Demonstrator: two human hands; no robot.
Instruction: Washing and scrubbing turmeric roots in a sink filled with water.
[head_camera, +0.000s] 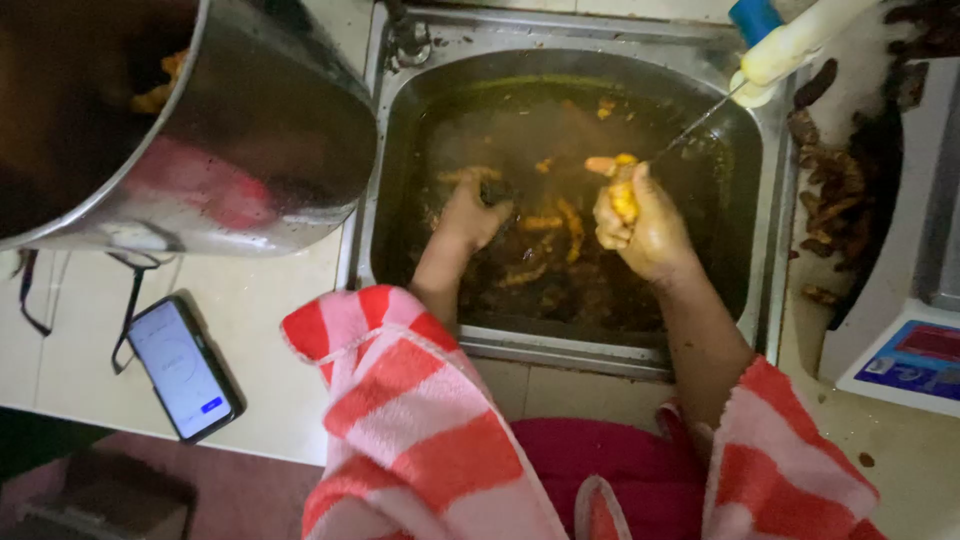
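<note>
Steel sink (770, 250) taken as landmark. Inside it, muddy water with turmeric-like roots (545, 250) is seen. Right hand (645, 225) is clamped on one yellow-orange root (622, 190), held above the sink's middle. Left hand (470, 215) is dipped in the sink's left part, fingers curled on submerged pieces; exact grip cannot be told. Left of sink, a large steel pot (240, 150) is seen, some yellow pieces inside. Judged midway: many roots are left in the water. Phone (185, 368) lies on the surface, left of sink.
</note>
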